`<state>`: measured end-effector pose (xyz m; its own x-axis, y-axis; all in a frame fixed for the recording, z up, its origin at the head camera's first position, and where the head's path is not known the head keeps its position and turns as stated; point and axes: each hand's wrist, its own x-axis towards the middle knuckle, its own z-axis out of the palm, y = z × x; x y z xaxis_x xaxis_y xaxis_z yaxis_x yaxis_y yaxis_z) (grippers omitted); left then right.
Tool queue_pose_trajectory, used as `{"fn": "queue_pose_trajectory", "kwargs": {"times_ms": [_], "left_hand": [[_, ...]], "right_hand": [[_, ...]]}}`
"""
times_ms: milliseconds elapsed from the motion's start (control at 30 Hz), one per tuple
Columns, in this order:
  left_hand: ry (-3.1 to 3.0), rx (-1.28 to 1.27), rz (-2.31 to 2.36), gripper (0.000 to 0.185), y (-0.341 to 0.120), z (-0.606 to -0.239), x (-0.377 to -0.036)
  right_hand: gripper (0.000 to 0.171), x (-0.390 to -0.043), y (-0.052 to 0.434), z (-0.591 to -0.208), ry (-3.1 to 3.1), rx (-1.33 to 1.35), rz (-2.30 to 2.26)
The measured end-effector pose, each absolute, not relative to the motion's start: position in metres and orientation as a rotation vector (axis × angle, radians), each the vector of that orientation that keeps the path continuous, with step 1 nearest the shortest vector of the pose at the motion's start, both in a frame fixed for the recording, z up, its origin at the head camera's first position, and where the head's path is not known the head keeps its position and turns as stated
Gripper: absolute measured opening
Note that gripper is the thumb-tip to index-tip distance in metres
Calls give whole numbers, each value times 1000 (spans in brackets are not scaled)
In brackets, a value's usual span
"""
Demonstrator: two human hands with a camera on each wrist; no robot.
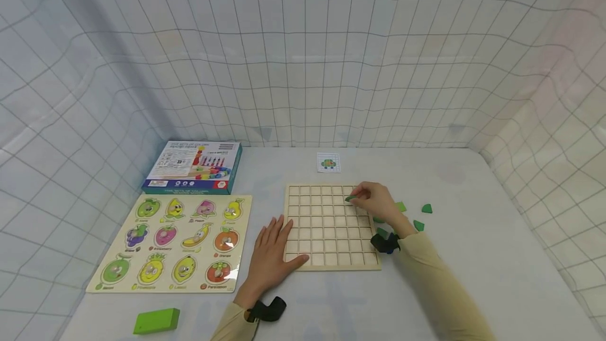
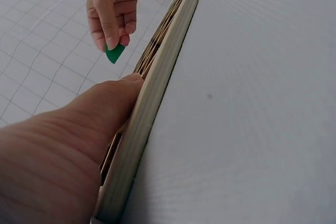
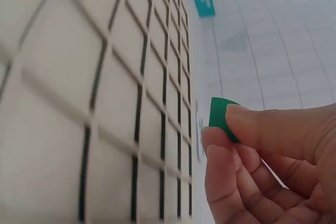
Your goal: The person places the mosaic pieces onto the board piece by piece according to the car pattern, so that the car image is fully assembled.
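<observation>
Far left of the desk [image 1: 473, 257]: a green block [image 1: 157, 320] near the front edge, apart from everything. Behind it a fruit puzzle [image 1: 177, 242] lies flat, twelve fruit pieces seated, labels too small to read. A box [image 1: 194, 167] sits just behind the puzzle, its print not legible. Left hand [image 1: 271, 257] lies palm down, fingers straight and spread, on the desk with the thumb against the front left corner of the grid board [image 1: 331, 227]; grip open, holding nothing. In the left wrist view the thumb presses along the board's edge, the rest of the hand cut off by the frame. Board is a wooden tray of square cells, the cells seen in the head view bare; its far right column is partly hidden by the right hand. A small card [image 1: 329, 162] with a green pattern lies behind the board, detail unclear. Right hand [image 1: 376, 202] hovers over the board's upper right cells, thumb and fingers pinching a green tile [image 3: 221, 118], one corner rounded; grip closed on it. Tile is above the board; whether it touches a cell cannot be told. Loose green tiles [image 1: 427, 208] lie on the desk right of the board, some hidden behind the right wrist.
</observation>
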<state>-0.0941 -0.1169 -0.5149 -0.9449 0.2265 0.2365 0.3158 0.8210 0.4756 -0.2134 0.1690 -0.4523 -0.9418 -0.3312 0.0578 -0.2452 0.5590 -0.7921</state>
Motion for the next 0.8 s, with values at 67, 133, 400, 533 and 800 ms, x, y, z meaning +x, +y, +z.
{"fn": "queue_pose_trajectory", "kwargs": {"times_ms": [67, 133, 400, 533, 800], "left_hand": [[-2837, -428, -785, 88, -117, -515, -94], [-2841, -429, -784, 88, -117, -515, -94], [-2846, -417, -771, 88, -118, -515, -95], [-2847, -419, -769, 89, -118, -516, -96], [-2847, -418, -769, 88, -117, -515, -94]], "right_hand": [[9, -212, 158, -454, 2645, -547, -1359], [9, -212, 147, -457, 2617, -576, -1377], [8, -214, 117, -463, 2605, -658, -1372], [6, -216, 107, -464, 2608, -669, -1336], [5, -217, 98, -468, 2607, -683, -1265]]}}
